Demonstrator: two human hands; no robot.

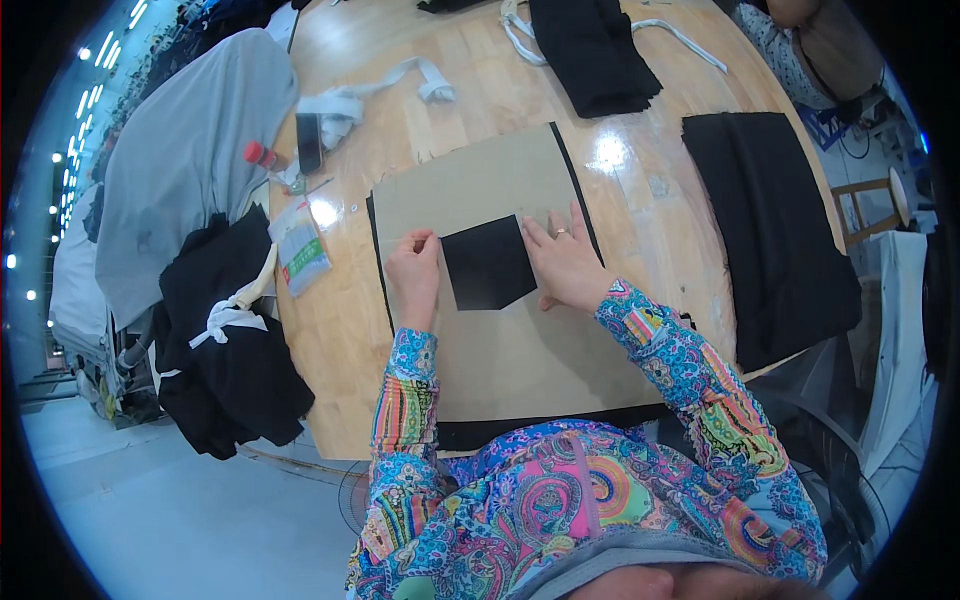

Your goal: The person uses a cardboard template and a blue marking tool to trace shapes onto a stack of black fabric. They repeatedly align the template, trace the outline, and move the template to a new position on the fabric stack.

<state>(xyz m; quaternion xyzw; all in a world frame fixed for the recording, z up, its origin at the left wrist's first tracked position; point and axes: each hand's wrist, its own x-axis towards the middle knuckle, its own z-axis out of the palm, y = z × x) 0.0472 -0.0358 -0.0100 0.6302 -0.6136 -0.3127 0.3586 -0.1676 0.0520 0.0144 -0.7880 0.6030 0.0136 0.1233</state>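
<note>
- Patch [488,265] on sheet [535,375], sheet on table [650,250]
- Left hand [413,265] left of patch, right hand [568,260] right
- Bag [299,246], phone [309,143] left of sheet
- Cloth pile [770,235] right of sheet
- Fabric [490,434] apparently under sheet, mostly covered

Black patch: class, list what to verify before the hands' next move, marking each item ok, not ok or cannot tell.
1. Patch within the tan sheet's outline: ok.
2. Left hand near the patch's upper left corner: ok.
3. Right hand at its right edge: ok.
4. Phone off the sheet: ok.
5. Cloth under the sheet fully covered: not ok, black shows along the near edge.
6. Left fingertips gripping something: cannot tell.
</note>
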